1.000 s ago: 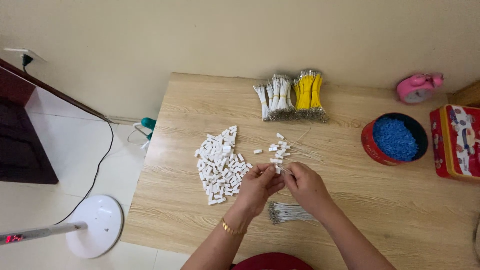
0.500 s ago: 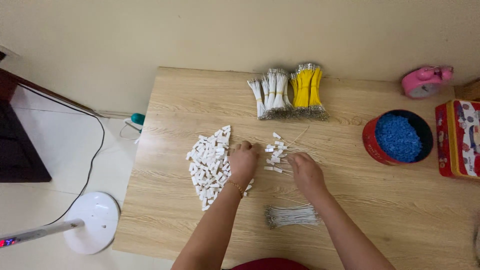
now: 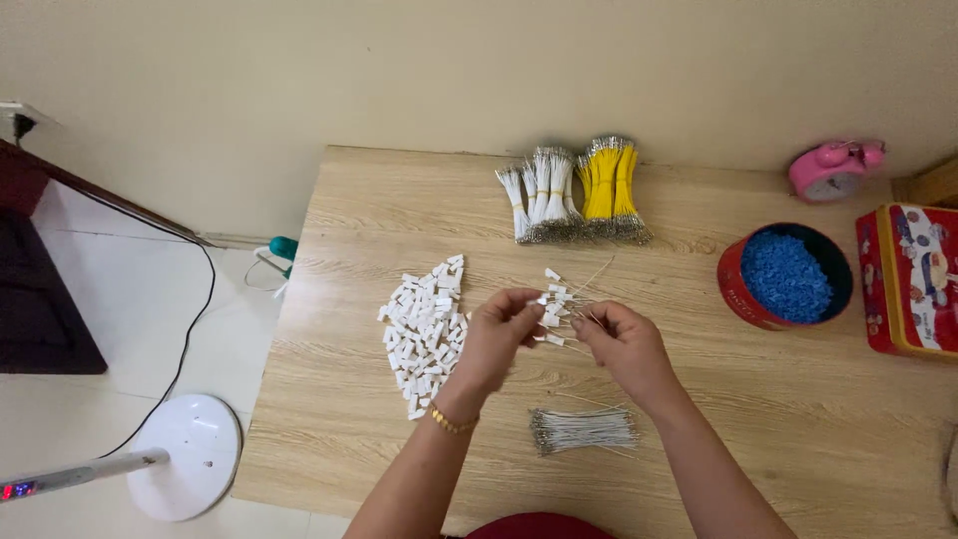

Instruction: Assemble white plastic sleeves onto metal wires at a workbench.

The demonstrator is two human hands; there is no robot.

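1. Over the middle of a light wooden table (image 3: pixel 798 439), the left hand (image 3: pixel 496 344) pinches a small white connector piece (image 3: pixel 540 299) between thumb and fingertips, the other fingers curled in.
2. The right hand (image 3: pixel 627 346) meets it from the other side, fingers closed narrowly on a thin white wire (image 3: pixel 589 321); whether the wire has entered the piece cannot be told.
3. Just beyond the fingertips lies a small scatter of finished white pieces with wires (image 3: pixel 559 291).
4. Left of the left hand, touching distance from it, a heap of loose white connector pieces (image 3: pixel 424 329) spreads across the tabletop.
5. Below the right wrist, near the table's front edge, rests a flat bunch of short white wires (image 3: pixel 584 429).
6. At the far edge stand bundled wires, white bundles (image 3: pixel 539 195) beside yellow bundles (image 3: pixel 609 185), touching one another.
7. To the right sits a round red tin of blue pellets (image 3: pixel 785 274), a red printed box (image 3: pixel 913 279) just beside it, and a pink alarm clock (image 3: pixel 828 170) behind.
8. On the floor at left: a white fan base (image 3: pixel 190 454) and a black cable (image 3: pixel 195 319).
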